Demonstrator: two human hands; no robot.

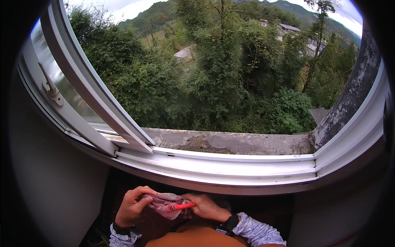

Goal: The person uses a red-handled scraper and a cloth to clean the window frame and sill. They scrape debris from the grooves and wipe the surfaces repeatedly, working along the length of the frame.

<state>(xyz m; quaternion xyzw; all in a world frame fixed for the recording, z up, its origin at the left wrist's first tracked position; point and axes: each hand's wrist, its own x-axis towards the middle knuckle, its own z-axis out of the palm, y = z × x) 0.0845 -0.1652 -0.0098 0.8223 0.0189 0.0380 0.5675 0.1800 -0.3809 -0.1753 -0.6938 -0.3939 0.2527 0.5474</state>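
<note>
A pink and maroon cloth [163,203] is stretched between my hands, below the window's inner edge. My left hand [133,203] pinches its left end between thumb and fingers. At the other end, my right hand [207,206] grips the cloth together with a red rod-like handle [183,206]. The handle lies across the front of the cloth, its round dark end pointing left; what tool it belongs to I cannot tell. Fingers of the right hand are partly hidden behind the cloth.
Ahead is a white sliding window track [231,168], with the sash [101,102] and its handle [54,92] at the left. Beyond lies a weathered concrete ledge [247,142] with a drop to trees [216,77]. A rough pillar [345,102] stands at the right.
</note>
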